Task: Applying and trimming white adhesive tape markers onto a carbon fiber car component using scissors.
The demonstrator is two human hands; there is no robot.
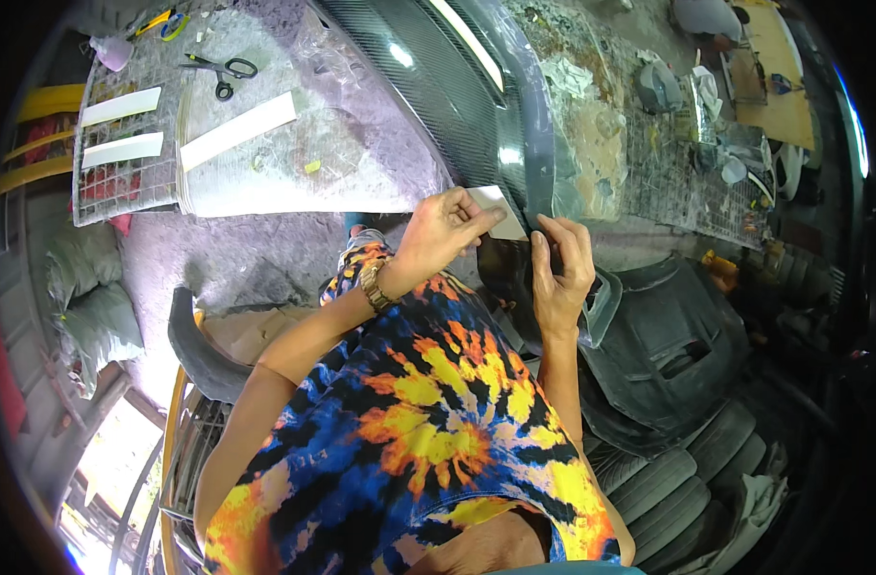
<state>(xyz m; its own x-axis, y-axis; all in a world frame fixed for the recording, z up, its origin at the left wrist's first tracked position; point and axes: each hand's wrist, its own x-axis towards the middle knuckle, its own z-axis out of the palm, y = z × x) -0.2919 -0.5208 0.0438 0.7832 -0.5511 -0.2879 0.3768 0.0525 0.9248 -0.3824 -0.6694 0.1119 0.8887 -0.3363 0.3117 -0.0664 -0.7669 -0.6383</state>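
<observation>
A long black carbon-fibre panel (447, 86), glossy with a woven pattern, reaches from the top of the view down to my hands. My left hand (444, 230) pinches a small white strip (498, 213) between thumb and fingers at the panel's near end. Just right of the strip's lower corner is my right hand (564, 268), its fingers bent and the tips of thumb and index finger close together. Whatever lies between those tips is too small to make out.
Black-handled scissors (225, 72) and a longer white strip (238, 131) lie on the plastic-covered table (352, 172) at left, with two shorter strips (122, 149) beside them. Dark moulded panels (663, 335) are stacked at right. A curved black part (203, 345) stands at left.
</observation>
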